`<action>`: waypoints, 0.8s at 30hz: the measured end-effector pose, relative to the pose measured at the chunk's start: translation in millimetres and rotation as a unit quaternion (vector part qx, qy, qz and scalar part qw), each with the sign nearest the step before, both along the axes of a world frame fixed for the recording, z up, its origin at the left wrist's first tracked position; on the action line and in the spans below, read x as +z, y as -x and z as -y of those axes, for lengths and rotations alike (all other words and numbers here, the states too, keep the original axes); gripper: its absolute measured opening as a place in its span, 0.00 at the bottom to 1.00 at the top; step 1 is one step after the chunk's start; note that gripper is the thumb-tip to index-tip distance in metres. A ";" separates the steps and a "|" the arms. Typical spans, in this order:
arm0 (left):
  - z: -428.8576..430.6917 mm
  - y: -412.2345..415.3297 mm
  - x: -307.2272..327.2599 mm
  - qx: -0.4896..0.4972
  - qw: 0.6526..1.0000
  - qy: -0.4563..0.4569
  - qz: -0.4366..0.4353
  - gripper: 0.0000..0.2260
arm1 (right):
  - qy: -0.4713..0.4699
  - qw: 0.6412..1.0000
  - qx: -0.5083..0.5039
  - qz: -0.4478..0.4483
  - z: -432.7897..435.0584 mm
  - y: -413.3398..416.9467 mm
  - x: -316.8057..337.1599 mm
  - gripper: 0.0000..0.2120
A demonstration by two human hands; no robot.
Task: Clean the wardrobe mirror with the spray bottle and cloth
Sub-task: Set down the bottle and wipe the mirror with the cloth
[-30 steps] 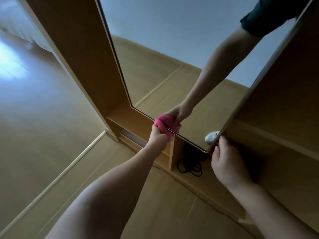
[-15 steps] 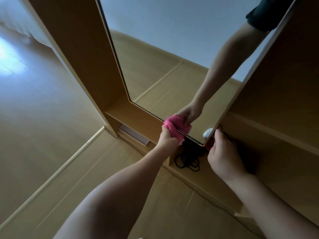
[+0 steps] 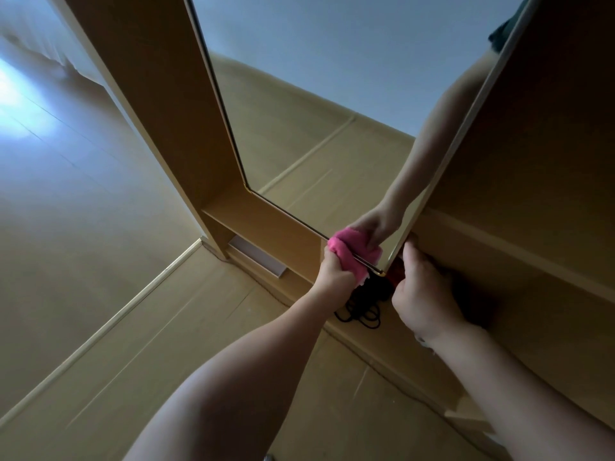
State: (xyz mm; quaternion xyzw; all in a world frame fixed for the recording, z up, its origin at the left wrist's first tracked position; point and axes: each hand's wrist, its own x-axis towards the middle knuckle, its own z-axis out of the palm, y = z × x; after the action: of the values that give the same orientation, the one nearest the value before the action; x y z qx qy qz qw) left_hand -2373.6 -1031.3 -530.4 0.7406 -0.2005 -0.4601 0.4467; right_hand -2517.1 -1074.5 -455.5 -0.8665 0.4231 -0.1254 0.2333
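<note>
The wardrobe mirror [image 3: 316,128] is a tall pane in a light wooden door, seen from above. My left hand [image 3: 332,274] is shut on a bunched pink cloth [image 3: 346,257], which presses on the mirror's bottom edge close to its right corner. The glass reflects the cloth and my arm. My right hand [image 3: 422,297] curls around the door's lower right corner from behind. A small red thing [image 3: 396,272] shows just beside its fingers; I cannot tell what it is. No spray bottle is clearly in view.
A coiled black cable [image 3: 362,311] lies in the open space under the door. Wooden wardrobe panels stand at the left [image 3: 159,111] and right [image 3: 532,161]. A white flat piece [image 3: 256,257] lies at the wardrobe base. Wooden floor [image 3: 83,244] spreads to the left.
My left hand has slid the pink cloth rightward along the mirror's bottom edge, closer to the corner. My right hand has stayed at that corner.
</note>
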 end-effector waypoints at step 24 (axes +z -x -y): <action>-95.4 -25.7 157.0 -0.020 0.993 0.118 -0.005 0.18 | -0.047 0.983 0.151 0.094 -53.5 10.5 99.3 0.20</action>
State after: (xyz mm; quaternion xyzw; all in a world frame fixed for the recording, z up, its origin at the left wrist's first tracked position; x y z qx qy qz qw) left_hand -2348.0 -935.9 -373.4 0.6764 -0.2659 -0.4461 0.5222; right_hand -2527.6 -1020.9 -356.2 -0.8932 0.2687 -0.1493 0.3283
